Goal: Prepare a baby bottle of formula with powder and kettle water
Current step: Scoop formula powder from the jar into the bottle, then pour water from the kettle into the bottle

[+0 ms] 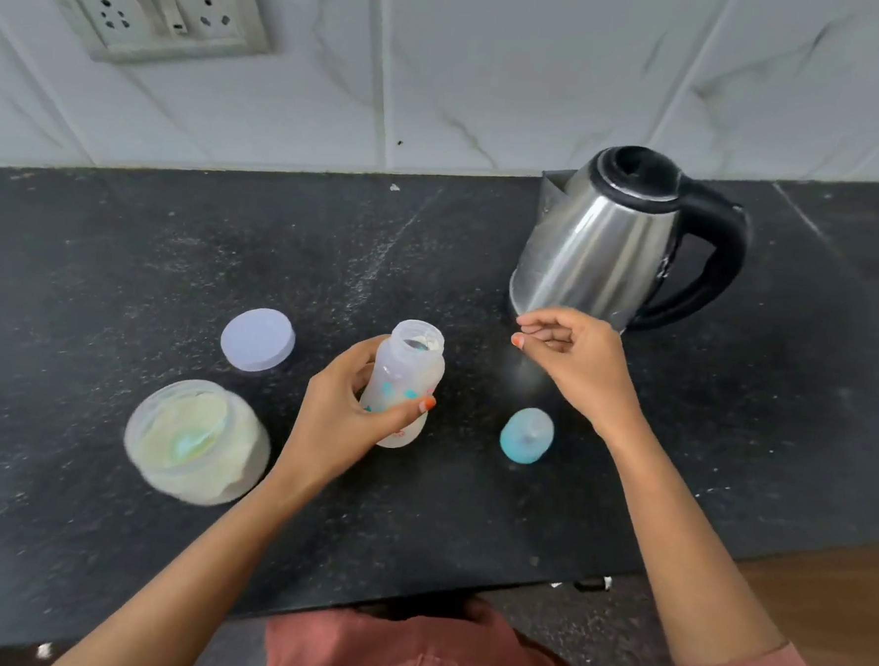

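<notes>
Dark stone worktop against a white tiled wall; socket plate high on the left.

Left grip grasping the baby bottle. The fingers wrap the lower body and the thumb lies across the front. The bottle sits centre of the worktop, neck open and tipped slightly away from the person. I cannot tell whether its base touches the surface.

Right grip hangs in the air to the right of the bottle, well apart from it and just in front of the kettle's base. Its fingers are loosely curled and nothing shows in them — released.

Steel kettle stands at the back right, black lid closed, black handle facing right.

Blue teat cap rests on the worktop between the two forearms, near the bottle's right side.

Powder jar is at the left, uncovered and holding pale yellowish powder. A greenish shape lies in it — too blurred to name.

The jar's pale lid lies flat behind the jar, left of the bottle and apart from both.

A reddish garment shows at the bottom edge.
</notes>
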{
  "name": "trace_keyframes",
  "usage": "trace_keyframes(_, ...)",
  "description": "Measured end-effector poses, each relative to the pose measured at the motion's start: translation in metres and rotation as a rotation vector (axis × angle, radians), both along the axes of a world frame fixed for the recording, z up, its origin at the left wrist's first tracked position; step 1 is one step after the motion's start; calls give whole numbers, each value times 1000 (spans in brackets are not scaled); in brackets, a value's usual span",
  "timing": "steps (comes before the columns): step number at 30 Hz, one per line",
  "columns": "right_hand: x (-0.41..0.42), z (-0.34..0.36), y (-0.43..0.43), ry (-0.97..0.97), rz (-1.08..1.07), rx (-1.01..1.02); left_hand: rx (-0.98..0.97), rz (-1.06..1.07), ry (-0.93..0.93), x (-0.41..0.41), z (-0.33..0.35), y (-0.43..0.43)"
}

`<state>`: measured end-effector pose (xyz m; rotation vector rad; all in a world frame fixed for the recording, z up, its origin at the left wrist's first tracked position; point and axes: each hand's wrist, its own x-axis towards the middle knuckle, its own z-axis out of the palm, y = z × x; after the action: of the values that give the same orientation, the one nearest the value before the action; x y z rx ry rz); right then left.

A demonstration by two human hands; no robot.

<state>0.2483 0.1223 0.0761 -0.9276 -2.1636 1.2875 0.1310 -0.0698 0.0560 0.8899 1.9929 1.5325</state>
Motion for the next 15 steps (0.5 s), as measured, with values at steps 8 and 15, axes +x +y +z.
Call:
trace_keyframes(8,30,1,77,207,-253,57,-12,42,34,-3,-16,72)
trace_keyframes(15,43,7,132,498,-513,156,0,89,18,-8,-15,108)
